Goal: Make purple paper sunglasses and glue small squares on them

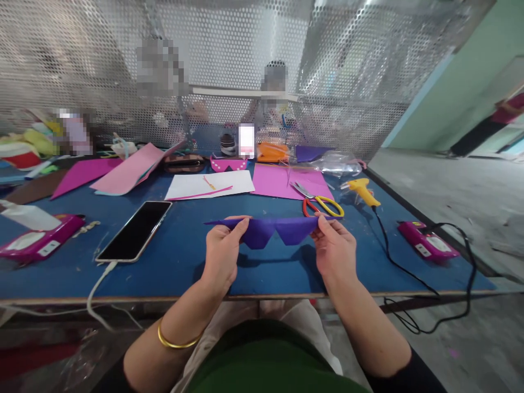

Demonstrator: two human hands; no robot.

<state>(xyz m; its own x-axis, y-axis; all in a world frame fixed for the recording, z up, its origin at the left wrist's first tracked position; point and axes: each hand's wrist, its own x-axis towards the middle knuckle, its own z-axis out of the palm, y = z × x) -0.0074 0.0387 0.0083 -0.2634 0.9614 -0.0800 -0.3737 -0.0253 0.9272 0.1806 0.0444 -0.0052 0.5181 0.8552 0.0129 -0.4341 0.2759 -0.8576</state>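
Observation:
A purple pair of paper glasses is stretched level between my two hands, above the front of the blue table. My left hand pinches its left end between thumb and fingers. At the other end, my right hand grips it the same way. Just beyond my right hand lie scissors with one red and one yellow handle, blades apart, partly on a pink sheet. Farther back stands a pink pair of paper glasses with white marks.
A phone with a white cable lies left on the table. At right are a yellow glue gun and a magenta power strip with a black cord. A white sheet bears pink strips. Perforated metal walls the back.

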